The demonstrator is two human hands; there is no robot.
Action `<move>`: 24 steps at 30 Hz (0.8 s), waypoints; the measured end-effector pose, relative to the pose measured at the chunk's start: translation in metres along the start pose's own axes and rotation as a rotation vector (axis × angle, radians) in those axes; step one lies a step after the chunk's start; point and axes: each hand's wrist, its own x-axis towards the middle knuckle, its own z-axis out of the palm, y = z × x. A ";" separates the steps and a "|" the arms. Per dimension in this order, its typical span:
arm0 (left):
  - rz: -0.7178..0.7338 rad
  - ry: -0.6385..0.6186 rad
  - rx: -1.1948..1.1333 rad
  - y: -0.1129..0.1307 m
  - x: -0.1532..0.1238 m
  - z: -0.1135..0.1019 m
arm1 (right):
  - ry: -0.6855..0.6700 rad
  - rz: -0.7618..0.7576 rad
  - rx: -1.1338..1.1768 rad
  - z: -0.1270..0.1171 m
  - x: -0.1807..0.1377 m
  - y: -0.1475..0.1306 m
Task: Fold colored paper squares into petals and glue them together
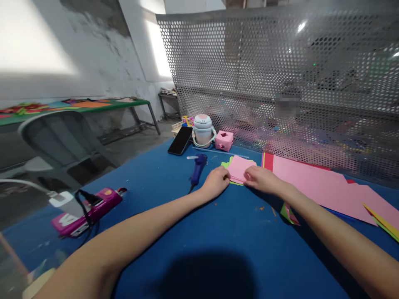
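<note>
Both hands reach over the blue desk [146, 182] to a small stack of pink paper [240, 166], which lies between them. Left hand [215, 182] has its fingers curled in at the left edge of the stack; right hand [263, 180] bends its fingers down at the near right corner. Whether either one pinches the sheets or only rests against them, I cannot tell. Green paper [225, 165] sticks out from under the pink.

A magenta power strip [110, 198], at the left of the desk, carries bold white markings that cannot be read for certain; a white adaptor [67, 203] and a black plug [90, 197] sit in it. A small mark on the pale bottle [203, 138] is too small to read. The bottle stands upright with its lid on, so its contents are hidden. Behind it, a cream basket [176, 128] holds yellow, blue and pink items.

Beside the bottle are a dark-screened phone [181, 141] and a pink paper box [229, 141] with cut-out openings. A blue glue gun [198, 169] lies near the left hand, and large pink sheets [305, 174] spread beyond the right arm.
</note>
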 end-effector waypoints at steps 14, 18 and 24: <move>0.050 0.133 -0.142 0.017 -0.001 -0.010 | -0.026 0.025 -0.047 -0.004 -0.003 -0.009; 0.077 0.239 -0.233 0.030 -0.004 -0.019 | -0.004 0.029 -0.005 -0.002 -0.002 -0.007; 0.023 0.355 -0.376 0.042 -0.006 -0.030 | 0.061 0.020 0.140 -0.014 -0.015 -0.003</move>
